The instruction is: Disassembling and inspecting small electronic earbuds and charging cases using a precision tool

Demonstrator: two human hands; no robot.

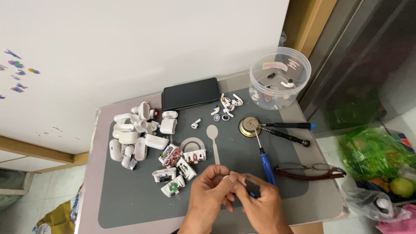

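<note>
Both hands meet at the near edge of the grey mat (130, 195). The left hand (210, 190) pinches a small white piece (225, 177) at its fingertips, while the right hand (264, 203) is clamped on a small dark tool (253, 188) held against it. Just beyond lie a blue-handled screwdriver (266, 167), opened white earbud cases (175, 167) and a pair of glasses (310, 170).

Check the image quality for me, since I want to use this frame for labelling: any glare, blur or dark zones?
Head view: even, soft light on the grey mat; white wall nearly washed out; the clear tub catches mild reflections; right-hand corner falls dark; left hand and right hand slightly soft; edges bend a little.
</note>
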